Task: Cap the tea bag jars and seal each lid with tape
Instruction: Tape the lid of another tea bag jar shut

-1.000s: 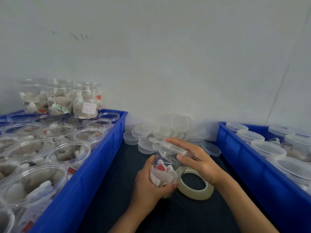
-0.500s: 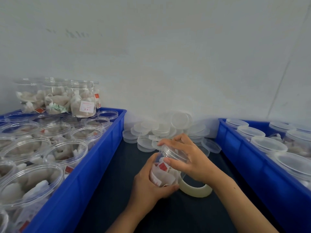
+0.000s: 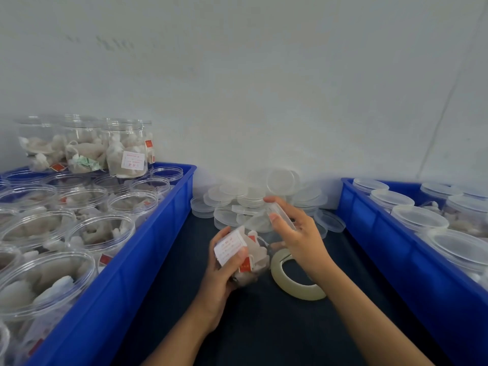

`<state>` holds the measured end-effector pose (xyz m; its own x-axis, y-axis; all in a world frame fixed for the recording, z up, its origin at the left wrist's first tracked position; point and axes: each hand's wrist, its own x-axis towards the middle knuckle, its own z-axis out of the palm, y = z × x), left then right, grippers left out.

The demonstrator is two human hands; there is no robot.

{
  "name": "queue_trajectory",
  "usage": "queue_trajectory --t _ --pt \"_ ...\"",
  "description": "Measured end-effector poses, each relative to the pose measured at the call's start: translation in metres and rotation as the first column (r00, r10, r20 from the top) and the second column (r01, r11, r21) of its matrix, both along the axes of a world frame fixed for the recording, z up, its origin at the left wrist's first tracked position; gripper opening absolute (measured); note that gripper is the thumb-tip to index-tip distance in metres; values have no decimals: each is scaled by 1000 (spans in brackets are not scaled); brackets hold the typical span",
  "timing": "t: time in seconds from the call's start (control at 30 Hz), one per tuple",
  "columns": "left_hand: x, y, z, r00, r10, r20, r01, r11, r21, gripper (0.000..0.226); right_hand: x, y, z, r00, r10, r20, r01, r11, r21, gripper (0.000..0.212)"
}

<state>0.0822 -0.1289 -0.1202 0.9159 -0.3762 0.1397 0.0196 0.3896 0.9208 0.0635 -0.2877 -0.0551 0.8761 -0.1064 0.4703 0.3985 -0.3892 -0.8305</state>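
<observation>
Tilted further now, clear plastic jar of tea bags (image 3: 249, 256) gripped in left hand (image 3: 224, 270), right hand (image 3: 298, 233) pinching translucent round lid (image 3: 280, 216) off its mouth, tape roll (image 3: 290, 283) beside, left blue crate (image 3: 126, 273) holding uncapped filled jars, right blue crate (image 3: 412, 273) capped ones.

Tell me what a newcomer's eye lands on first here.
The two hands at centre: the left hand grips a tilted jar of tea bags while the right hand holds its clear lid. Bright blue bins flank them, the left bin packed with open jars, and a tape roll lies beside the jar.
</observation>
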Motion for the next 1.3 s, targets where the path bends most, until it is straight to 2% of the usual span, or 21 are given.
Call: queue_trajectory --t 0.07,0.13,0.23,0.3,0.4,0.47,0.53,0.63,0.8,0.87,0.93,1.03,1.1,1.2,1.27,1.3 --pt "-2 1 2 1000 -5 -6 6 999 36 62 -2 5 2 999 22 26 -21 999 -30 22" --pt "-3 2 3 999 -24 -28 25 999 37 59 -5 7 2 999 35 20 -33 996 -81 32" --pt "-5 4 6 993 -76 -95 70 995 -73 46 -10 11 3 997 52 62 -41 985 -166 39" --pt "-5 7 8 979 -151 -136 131 981 -142 48 -14 13 7 984 104 145 -67 968 -241 39" --pt "-3 10 9 903 -361 -233 314 925 -215 63 -17 13 14 960 179 215 -94 930 -354 39" --pt "0 10 8 821 -488 -297 421 868 -263 71 -17 9 17 959 203 195 -118 919 -375 38" --pt "2 9 5 781 -540 -314 461 838 -292 73 -18 6 18 967 212 142 -148 919 -365 38" --pt "4 5 2 830 -484 -276 414 867 -276 68 -16 5 16 982 167 86 -134 944 -303 37" --pt "0 1 1 978 -171 -118 162 983 -85 53 -11 14 8 997 63 32 -60 994 -92 26" --pt "-2 -1 -1 999 -30 -30 30 999 -15 61 -10 15 8 999 37 -31 -37 999 -11 23" --pt "-4 -3 -1 999 45 27 -45 999 9 69 -10 16 11 988 27 -154 -22 999 34 22" --pt "-5 -3 -1 999 25 28 -25 1000 -11 65 -13 12 18 970 11 -244 -24 998 -49 20" --pt "-5 -1 2 998 -55 -13 54 997 -46 59 -15 7 19 967 32 -254 -66 990 -126 18" --pt "-4 3 7 977 -170 -132 151 978 -141 62 -16 1 15 986 51 -161 -104 935 -338 51" --pt "-1 6 9 962 -204 -181 161 960 -228 62 -16 5 11 997 53 -58 -72 903 -423 57" --pt "1 7 10 962 -204 -184 155 955 -251 62 -15 8 8 999 45 -20 -50 921 -388 55"
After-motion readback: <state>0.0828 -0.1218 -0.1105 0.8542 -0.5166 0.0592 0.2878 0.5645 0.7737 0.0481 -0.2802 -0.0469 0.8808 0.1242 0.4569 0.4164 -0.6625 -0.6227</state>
